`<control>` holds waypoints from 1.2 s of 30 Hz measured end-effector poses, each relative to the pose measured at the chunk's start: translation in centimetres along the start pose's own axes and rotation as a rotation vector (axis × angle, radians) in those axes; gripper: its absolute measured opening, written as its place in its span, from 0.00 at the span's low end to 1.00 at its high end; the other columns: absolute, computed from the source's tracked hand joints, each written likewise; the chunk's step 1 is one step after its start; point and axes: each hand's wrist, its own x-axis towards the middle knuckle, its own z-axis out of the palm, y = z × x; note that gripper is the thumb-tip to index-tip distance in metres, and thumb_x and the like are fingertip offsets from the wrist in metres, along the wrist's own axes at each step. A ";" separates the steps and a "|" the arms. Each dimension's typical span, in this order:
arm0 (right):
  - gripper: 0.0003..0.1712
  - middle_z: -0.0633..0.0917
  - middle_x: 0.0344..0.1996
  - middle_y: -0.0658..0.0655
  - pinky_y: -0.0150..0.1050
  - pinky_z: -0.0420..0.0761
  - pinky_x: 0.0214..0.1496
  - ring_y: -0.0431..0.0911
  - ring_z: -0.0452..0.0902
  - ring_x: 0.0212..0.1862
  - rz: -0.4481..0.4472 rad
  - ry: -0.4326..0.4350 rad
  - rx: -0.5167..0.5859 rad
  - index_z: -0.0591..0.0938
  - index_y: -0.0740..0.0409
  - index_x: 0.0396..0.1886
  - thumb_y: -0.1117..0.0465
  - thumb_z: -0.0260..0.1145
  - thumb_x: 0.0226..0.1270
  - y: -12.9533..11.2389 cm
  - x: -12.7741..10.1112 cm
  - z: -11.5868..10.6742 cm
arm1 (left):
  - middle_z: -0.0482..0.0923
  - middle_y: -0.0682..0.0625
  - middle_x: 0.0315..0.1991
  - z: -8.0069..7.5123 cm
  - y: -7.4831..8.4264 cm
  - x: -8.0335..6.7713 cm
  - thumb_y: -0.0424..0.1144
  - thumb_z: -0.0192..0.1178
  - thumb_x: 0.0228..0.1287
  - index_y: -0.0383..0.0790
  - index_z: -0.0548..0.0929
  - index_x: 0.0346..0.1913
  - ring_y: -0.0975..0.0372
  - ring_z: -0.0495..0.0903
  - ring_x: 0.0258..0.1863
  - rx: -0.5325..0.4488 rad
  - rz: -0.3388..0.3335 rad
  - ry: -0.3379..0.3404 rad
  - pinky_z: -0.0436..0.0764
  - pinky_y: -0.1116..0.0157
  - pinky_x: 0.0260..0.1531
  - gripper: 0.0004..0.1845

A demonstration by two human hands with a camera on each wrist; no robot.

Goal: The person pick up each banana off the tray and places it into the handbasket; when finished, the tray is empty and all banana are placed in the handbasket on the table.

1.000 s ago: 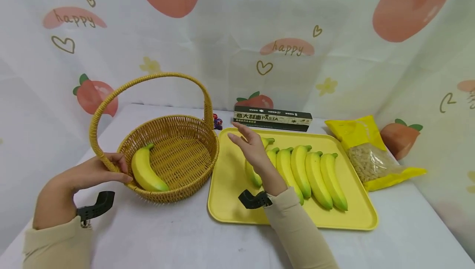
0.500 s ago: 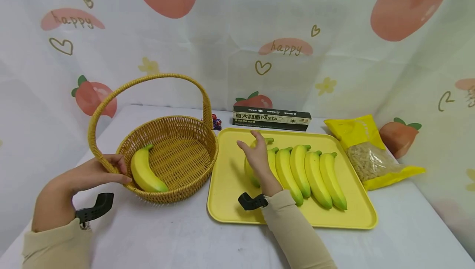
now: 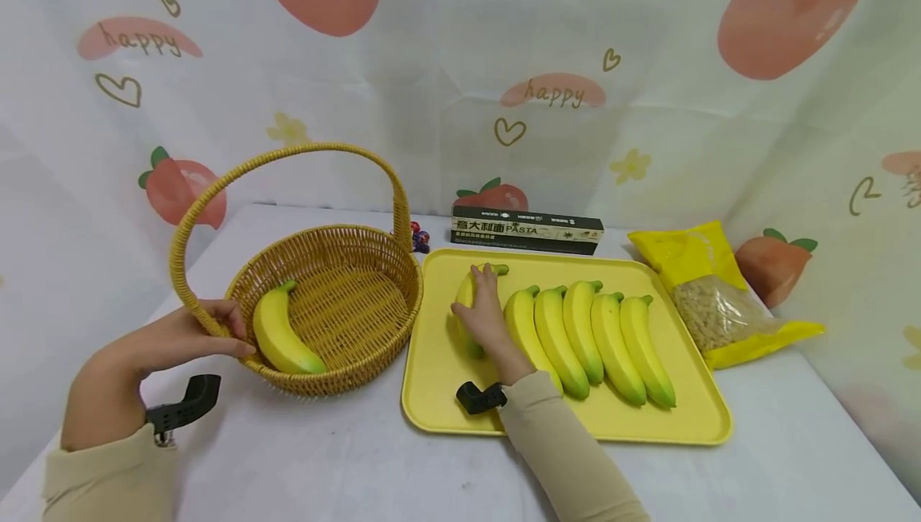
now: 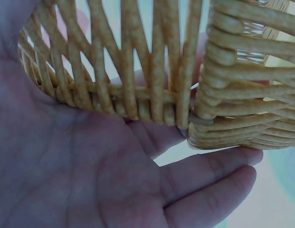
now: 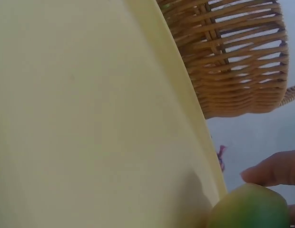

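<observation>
Left hand (image 3: 154, 346) at lower left, fingers curled round the wicker basket (image 3: 338, 266) rim, one banana (image 3: 281, 336) inside, centre frame right hand (image 3: 484, 316) wrapped over the leftmost banana (image 3: 466, 298) on the yellow tray (image 3: 691, 418), four bananas (image 3: 590, 342) beside, pasta box (image 3: 528, 230) behind, yellow pasta bag (image 3: 708, 294) at right on the white surface (image 3: 345, 458)

White surface (image 3: 345, 458) – what rests on it

Wicker basket (image 3: 338, 306) at 9 o'clock, yellow tray (image 3: 439, 362) at centre, pasta box (image 3: 528, 231) at 12 o'clock, yellow bag (image 3: 712, 298) at 3 o'clock – all directly on it.
</observation>
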 end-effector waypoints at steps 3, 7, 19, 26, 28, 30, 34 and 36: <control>0.47 0.38 0.72 0.70 0.55 0.51 0.71 0.61 0.32 0.74 -0.016 -0.030 -0.037 0.50 0.70 0.71 0.69 0.63 0.55 0.2 -0.2 0.2 | 0.75 0.54 0.27 0.0 0.0 0.0 0.36 0.63 0.57 0.36 0.75 0.32 0.67 0.72 0.30 0.001 -0.006 -0.002 0.71 0.71 0.31 0.08; 0.52 0.34 0.72 0.70 0.53 0.51 0.72 0.61 0.34 0.73 0.001 -0.035 -0.046 0.43 0.71 0.71 0.67 0.65 0.55 0.1 -0.4 0.3 | 0.75 0.55 0.28 -0.1 0.1 -0.1 0.36 0.63 0.57 0.36 0.75 0.32 0.67 0.72 0.30 0.003 -0.005 -0.001 0.71 0.71 0.31 0.08; 0.56 0.35 0.72 0.70 0.52 0.52 0.72 0.62 0.37 0.73 0.011 -0.039 -0.110 0.42 0.70 0.71 0.67 0.68 0.52 0.2 -0.1 0.1 | 0.75 0.53 0.28 -0.2 0.4 0.0 0.38 0.63 0.57 0.35 0.74 0.33 0.68 0.72 0.31 0.015 -0.027 -0.007 0.72 0.71 0.32 0.10; 0.53 0.40 0.72 0.69 0.53 0.54 0.71 0.62 0.42 0.73 -0.007 -0.055 -0.149 0.46 0.70 0.71 0.66 0.68 0.52 -1.2 0.2 -1.1 | 0.74 0.54 0.27 -0.3 0.4 -0.1 0.37 0.64 0.57 0.36 0.74 0.32 0.68 0.72 0.30 0.012 -0.014 0.000 0.71 0.71 0.31 0.09; 0.53 0.41 0.73 0.68 0.53 0.55 0.71 0.61 0.42 0.73 -0.016 -0.058 -0.139 0.46 0.69 0.72 0.66 0.68 0.51 -1.9 0.1 -1.6 | 0.75 0.54 0.27 -0.3 0.3 -0.1 0.37 0.63 0.57 0.36 0.74 0.32 0.67 0.72 0.31 0.004 -0.014 -0.005 0.71 0.71 0.31 0.09; 0.53 0.41 0.73 0.67 0.52 0.55 0.71 0.60 0.42 0.73 -0.020 -0.074 -0.135 0.47 0.68 0.72 0.67 0.68 0.51 -2.5 0.0 -1.9 | 0.75 0.54 0.28 -0.2 0.3 -0.1 0.36 0.63 0.57 0.36 0.74 0.33 0.67 0.72 0.31 -0.009 -0.007 -0.012 0.72 0.71 0.32 0.09; 0.52 0.41 0.74 0.64 0.52 0.55 0.71 0.57 0.40 0.74 -0.014 -0.148 -0.133 0.47 0.65 0.72 0.67 0.67 0.53 -3.6 -0.5 -2.3 | 0.77 0.54 0.29 -0.2 0.1 -0.1 0.35 0.62 0.58 0.34 0.75 0.34 0.67 0.74 0.32 -0.036 0.017 -0.038 0.75 0.72 0.33 0.08; 0.52 0.41 0.74 0.63 0.51 0.56 0.71 0.57 0.40 0.74 -0.021 -0.175 -0.146 0.48 0.64 0.72 0.66 0.68 0.53 -4.1 -0.8 -2.6 | 0.77 0.55 0.29 -0.2 0.1 0.0 0.34 0.61 0.58 0.32 0.74 0.36 0.67 0.75 0.32 -0.054 0.024 -0.050 0.76 0.73 0.34 0.09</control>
